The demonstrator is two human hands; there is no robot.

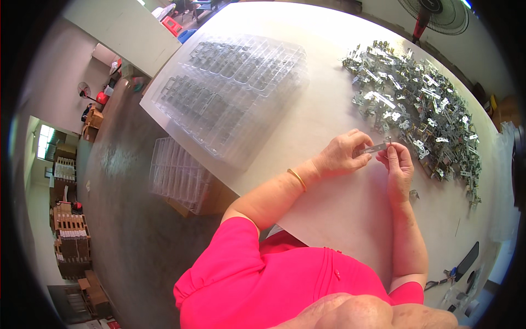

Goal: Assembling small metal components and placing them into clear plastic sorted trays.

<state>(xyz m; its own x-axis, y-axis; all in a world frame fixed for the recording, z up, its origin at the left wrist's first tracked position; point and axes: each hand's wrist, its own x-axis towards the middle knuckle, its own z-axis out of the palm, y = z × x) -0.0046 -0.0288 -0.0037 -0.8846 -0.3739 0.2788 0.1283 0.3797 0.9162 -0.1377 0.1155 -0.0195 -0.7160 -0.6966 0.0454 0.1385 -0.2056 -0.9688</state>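
Observation:
Above the white table (350, 219), my left hand (344, 153) pinches one end of a flat, narrow metal strip with holes, perhaps a bracket (375, 148). The fingers of my right hand (400, 167) close on its other end, where a small upright metal bit shows; its exact shape is too small to tell. Just beyond my right hand spreads a large heap of loose silvery metal parts (422, 104). One small metal piece (414, 194) lies apart from the heap, beside my right wrist.
Stacked clear plastic trays (263, 104) with metal parts in their compartments stand at the table's left. Below the table edge, more clear trays (178, 170) rest on a cardboard box (219, 197). Scissors (450, 272) and a flat black object (467, 260) lie at the near right. A fan (438, 13) stands behind.

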